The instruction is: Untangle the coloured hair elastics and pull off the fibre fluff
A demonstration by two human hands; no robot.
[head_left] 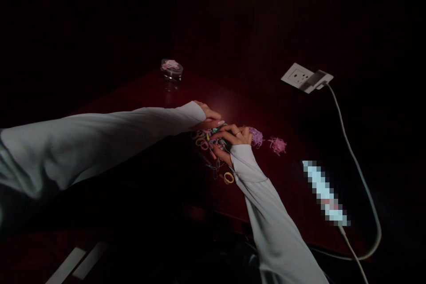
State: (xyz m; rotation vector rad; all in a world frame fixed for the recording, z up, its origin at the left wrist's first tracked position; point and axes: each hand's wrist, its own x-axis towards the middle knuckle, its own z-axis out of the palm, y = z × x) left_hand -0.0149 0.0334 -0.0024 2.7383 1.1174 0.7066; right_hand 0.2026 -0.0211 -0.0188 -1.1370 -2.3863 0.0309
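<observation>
A mixed pile of small colourful hair ties [201, 142] and clip-like pieces lies on the dark red table. My left hand [209, 114] reaches over its far side; the thumb and finger come close together at the tips, and what is between them is hidden. From the near right, my right hand [231, 136] spreads its fingers across the pile, thumb apart, with a ring on one finger. A yellow coiled hair tie [229, 178] lies by the right wrist. Beyond the right hand sits a purple heap of small bands [256, 137], with a pink heap [278, 145] farther right.
A clear lidded jar [171, 73] stands at the table's far left. On the right are a wall socket [301, 76] with a charger, a white cable [356, 159], and a phone-like device with a blurred screen [324, 193]. Two pale strips [68, 265] show at lower left. Surroundings are very dark.
</observation>
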